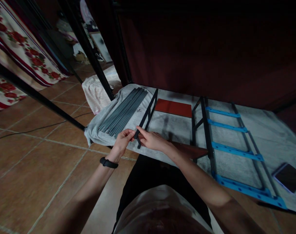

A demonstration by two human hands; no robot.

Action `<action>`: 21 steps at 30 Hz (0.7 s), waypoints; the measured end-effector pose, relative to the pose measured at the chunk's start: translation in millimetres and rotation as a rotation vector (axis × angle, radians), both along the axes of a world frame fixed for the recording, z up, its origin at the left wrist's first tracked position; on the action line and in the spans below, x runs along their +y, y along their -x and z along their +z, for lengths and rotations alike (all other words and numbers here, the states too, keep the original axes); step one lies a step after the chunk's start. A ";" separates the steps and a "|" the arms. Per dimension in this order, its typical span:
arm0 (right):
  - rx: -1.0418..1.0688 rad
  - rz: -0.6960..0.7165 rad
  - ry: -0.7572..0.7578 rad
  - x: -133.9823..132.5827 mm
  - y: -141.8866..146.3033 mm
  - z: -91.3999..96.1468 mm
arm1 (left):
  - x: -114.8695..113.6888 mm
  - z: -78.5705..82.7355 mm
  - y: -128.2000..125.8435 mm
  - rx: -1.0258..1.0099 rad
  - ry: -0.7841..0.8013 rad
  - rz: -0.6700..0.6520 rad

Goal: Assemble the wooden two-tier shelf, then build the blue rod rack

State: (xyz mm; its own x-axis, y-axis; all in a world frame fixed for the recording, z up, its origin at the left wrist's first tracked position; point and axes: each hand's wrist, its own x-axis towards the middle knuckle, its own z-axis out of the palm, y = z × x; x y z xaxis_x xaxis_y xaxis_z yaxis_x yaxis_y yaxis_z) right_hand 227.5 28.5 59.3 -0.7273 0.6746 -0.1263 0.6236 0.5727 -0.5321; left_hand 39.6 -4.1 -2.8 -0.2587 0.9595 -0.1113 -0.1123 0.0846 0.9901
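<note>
My left hand [123,138] and my right hand [151,139] meet at the near end of a black metal frame piece [148,112] that lies on a grey cloth [169,125]. Both hands pinch the frame's lower end, fingers closed on it. A black band sits on my left wrist. A bundle of grey rods [123,112] lies just left of the frame. A red-brown board [173,108] rests beyond the frame.
A black frame with blue cross pieces [233,148] lies to the right on the cloth. A dark phone [289,177] sits at the far right. Tiled floor [41,156], a black bed post [89,48], a striped cloth [96,91] and floral bedding [18,48] fill the left.
</note>
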 end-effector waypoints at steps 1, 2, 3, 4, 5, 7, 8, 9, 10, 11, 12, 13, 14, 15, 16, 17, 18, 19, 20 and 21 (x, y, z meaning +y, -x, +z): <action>0.011 -0.005 -0.010 -2.7 -2.7 0.6 | 0.1 0.2 -0.2 0.000 0.001 0.001; 0.018 -0.019 -0.024 -6.1 -5.7 0.8 | -0.1 0.9 -0.4 -0.003 0.004 0.002; 0.018 -0.042 -0.043 -10.0 -9.0 0.5 | -0.6 2.1 -0.6 -0.005 0.005 0.001; 0.017 -0.070 -0.067 -14.6 -12.4 -0.3 | -1.4 3.8 -1.0 -0.001 0.001 -0.001; 0.020 -0.100 -0.097 -19.8 -16.0 -1.4 | -2.3 5.8 -1.5 0.010 -0.006 -0.005; 0.055 -0.139 -0.158 -31.9 -24.1 -4.0 | -3.9 9.9 -2.5 0.038 -0.025 -0.017; 0.089 -0.141 -0.181 -39.1 -29.1 -5.0 | -4.5 11.7 -2.9 0.042 -0.029 -0.024; 0.128 -0.138 -0.194 -47.0 -35.1 -5.6 | -4.9 13.1 -3.2 0.035 -0.024 -0.030; 0.166 -0.136 -0.197 -55.8 -42.5 -5.5 | -5.0 14.0 -3.4 0.020 -0.007 -0.036; 0.201 -0.144 -0.194 -65.4 -51.5 -4.7 | -4.8 14.4 -3.4 0.000 0.017 -0.038; 0.232 -0.170 -0.190 -75.5 -62.5 -3.4 | -4.4 14.3 -3.2 -0.022 0.040 -0.031; 0.259 -0.209 -0.188 -85.9 -75.4 -1.8 | -3.7 13.7 -2.8 -0.038 0.061 -0.019; 0.286 -0.261 -0.196 -96.2 -90.3 -0.3 | -2.8 12.7 -2.2 -0.046 0.080 -0.010; 0.309 -0.320 -0.205 -105.8 -107.0 0.9 | -1.8 11.6 -1.5 -0.045 0.092 -0.004; 0.346 -0.392 -0.224 -114.5 -125.2 1.2 | -0.7 10.4 -0.7 -0.042 0.098 0.001; 0.388 -0.489 -0.255 -121.8 -144.4 0.4 | 0.5 9.3 0.1 -0.035 0.103 0.005; 0.434 -0.611 -0.302 -127.5 -164.3 -1.9 | 1.7 8.3 1.0 -0.025 0.110 0.009; 0.470 -0.746 -0.346 -131.4 -184.1 -5.6 | 3.1 7.5 1.7 -0.014 0.114 0.016; 0.516 -0.893 -0.400 -133.7 -203.4 -10.8 | 4.4 6.9 2.3 -0.004 0.118 0.026; 0.567 -1.016 -0.441 -134.3 -221.4 -17.3 | 5.8 6.7 2.7 0.005 0.124 0.032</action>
State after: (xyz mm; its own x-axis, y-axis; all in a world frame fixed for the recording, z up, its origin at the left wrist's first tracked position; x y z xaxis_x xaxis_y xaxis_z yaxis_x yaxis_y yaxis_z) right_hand 448.8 -105.8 42.0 0.2708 0.8686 0.4150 0.6340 0.1635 -0.7559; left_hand 37.0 1.8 3.9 -0.2901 0.9296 -0.2274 -0.1118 0.2031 0.9728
